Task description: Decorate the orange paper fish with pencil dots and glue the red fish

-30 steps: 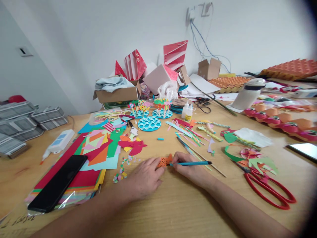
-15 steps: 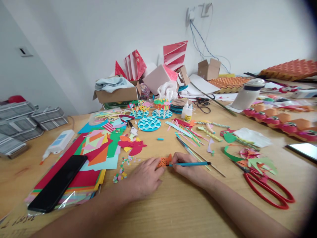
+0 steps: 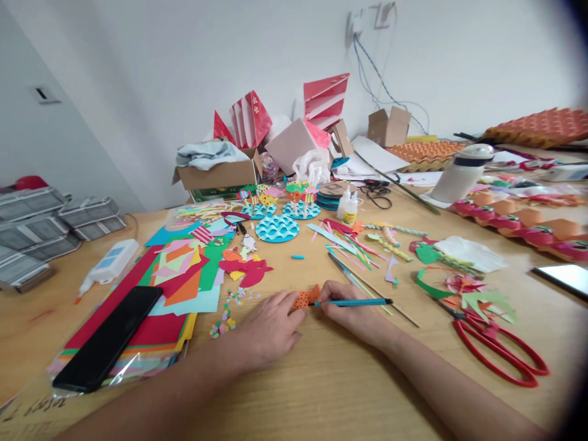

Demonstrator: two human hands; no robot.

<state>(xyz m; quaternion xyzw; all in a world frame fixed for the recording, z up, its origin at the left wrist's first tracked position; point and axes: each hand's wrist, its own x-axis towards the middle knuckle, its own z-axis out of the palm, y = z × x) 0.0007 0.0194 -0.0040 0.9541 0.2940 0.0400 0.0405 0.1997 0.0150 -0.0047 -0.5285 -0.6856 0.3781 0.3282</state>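
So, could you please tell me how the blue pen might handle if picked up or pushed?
The blue pen would probably feel stiff, as it sticks out straight from the right hand. Being so slim, it is likely light. Its narrow shape may let it roll along the table, though its roundness is unclear.

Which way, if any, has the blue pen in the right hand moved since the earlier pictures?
No: the blue pen in the right hand shows no clear shift against the small blue piece beyond it; any tiny stroke is too small to tell.
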